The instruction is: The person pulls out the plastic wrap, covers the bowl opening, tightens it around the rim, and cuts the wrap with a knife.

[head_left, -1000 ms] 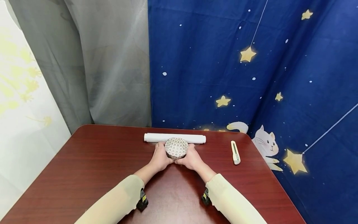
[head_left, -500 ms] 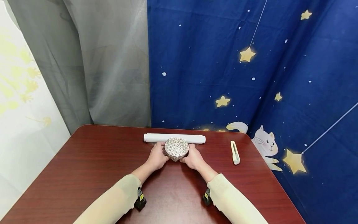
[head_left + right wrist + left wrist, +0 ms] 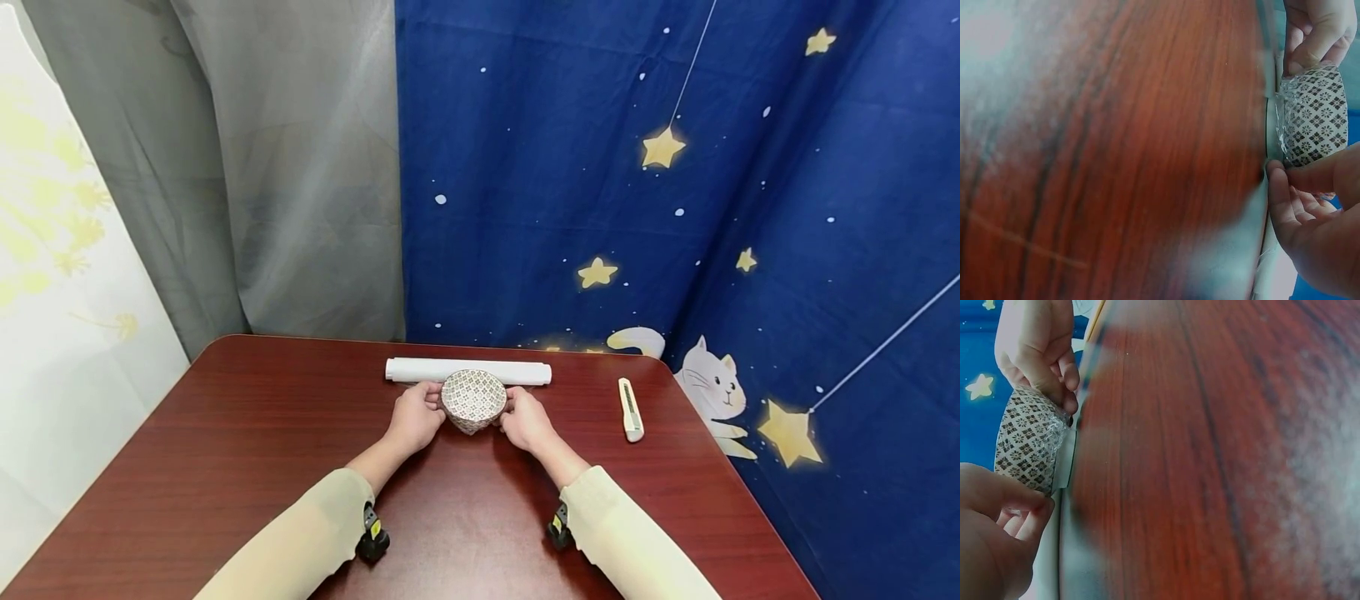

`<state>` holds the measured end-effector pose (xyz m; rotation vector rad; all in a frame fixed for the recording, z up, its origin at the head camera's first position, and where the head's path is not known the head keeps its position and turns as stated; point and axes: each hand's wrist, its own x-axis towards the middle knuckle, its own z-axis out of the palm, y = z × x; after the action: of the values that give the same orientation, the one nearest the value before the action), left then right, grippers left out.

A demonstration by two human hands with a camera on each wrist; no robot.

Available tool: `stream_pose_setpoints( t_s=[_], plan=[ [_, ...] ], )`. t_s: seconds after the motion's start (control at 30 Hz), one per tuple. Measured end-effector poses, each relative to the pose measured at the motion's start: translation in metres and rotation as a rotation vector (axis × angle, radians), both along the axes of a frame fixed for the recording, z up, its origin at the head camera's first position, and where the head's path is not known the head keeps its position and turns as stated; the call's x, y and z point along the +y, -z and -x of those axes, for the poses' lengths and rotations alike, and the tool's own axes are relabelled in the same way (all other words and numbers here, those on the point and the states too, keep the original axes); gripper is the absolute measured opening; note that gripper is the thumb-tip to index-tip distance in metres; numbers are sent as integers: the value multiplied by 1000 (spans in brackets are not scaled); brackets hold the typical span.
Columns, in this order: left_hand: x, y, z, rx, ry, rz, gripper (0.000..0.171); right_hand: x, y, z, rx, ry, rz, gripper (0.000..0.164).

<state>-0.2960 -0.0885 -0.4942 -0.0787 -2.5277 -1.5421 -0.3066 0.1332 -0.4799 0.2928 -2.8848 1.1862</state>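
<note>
A bowl (image 3: 473,398) with a small dark floral pattern stands near the far side of the table, in front of a white roll. Crinkled clear plastic wrap (image 3: 1055,439) clings to its lower side in both wrist views. At the bowl's left side, my left hand (image 3: 417,417) has thumb and forefinger together, pinching the wrap low down. My right hand (image 3: 527,419) does likewise on the right side, its thumb and forefinger (image 3: 1279,178) meeting by the base. The film between the fingertips is hard to make out.
Behind the bowl lies the long white roll (image 3: 517,372), side to side. A cream utility knife (image 3: 632,410) rests on the reddish-brown table (image 3: 300,417) at the right. Grey and blue curtains (image 3: 525,208) hang past the far edge.
Both hands have drawn apart, from under the front of the bowl to its left and right sides. More of the bowl's front shows now; the roll and knife stay put.
</note>
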Motion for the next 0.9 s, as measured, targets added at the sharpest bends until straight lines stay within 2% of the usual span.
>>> stream_pose_setpoints(
  t_s=[0.2,0.37,0.5,0.7,0.9],
  plan=[
    [-1,0,0,35,-15,-13,31,1,2,1,-52,4,179,26],
    [0,-2,0,-15,-6,-146,26,3,6,7,-41,29,281,22],
    [-1,-2,2,-17,-13,-202,23,5,6,10,-35,67,290,18],
    [-2,1,4,-28,-31,-233,13,8,5,12,-18,128,237,10],
    [-1,3,3,-26,-42,-257,10,10,7,12,-22,140,220,5]
  ],
)
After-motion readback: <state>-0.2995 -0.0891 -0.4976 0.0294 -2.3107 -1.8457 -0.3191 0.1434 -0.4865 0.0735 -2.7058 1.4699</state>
